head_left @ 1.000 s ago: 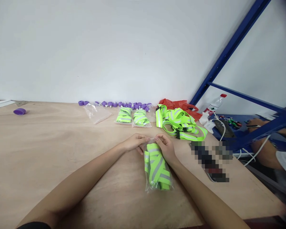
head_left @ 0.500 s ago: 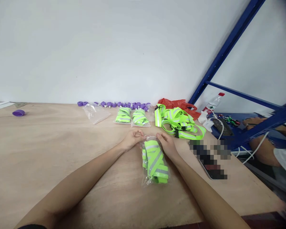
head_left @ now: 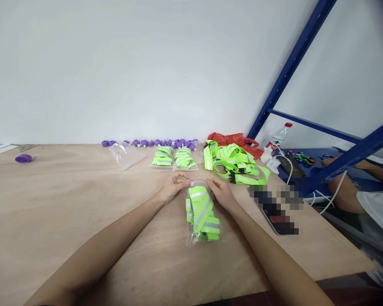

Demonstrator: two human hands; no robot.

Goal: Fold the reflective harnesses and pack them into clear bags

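Note:
A clear plastic bag (head_left: pixel 191 236) lies on the wooden table with a folded neon-green reflective strap (head_left: pixel 201 212) inside it. My left hand (head_left: pixel 172 187) pinches the left end of the bag's far edge. At the right end of that same edge, my right hand (head_left: pixel 221 192) has thumb and fingertips closed on the plastic. Just beyond my hands are two more bagged straps, a left one (head_left: pixel 162 156) and a right one (head_left: pixel 184 158). A loose heap of green reflective straps (head_left: pixel 236 159) with black buckles lies to the far right of them.
An unfilled clear bag (head_left: pixel 126 155) and a row of purple parts (head_left: pixel 147 143) lie by the wall. Behind the straps is a red plastic bag (head_left: pixel 236 139). A phone (head_left: pixel 271 212), partly blurred, lies at right, near a blue metal frame (head_left: pixel 293 59). Another person's arm (head_left: pixel 343 191) shows beyond.
The view has shifted slightly, so most things appear a little further left. Both hands keep their hold on the bag's far edge, with little other visible difference.

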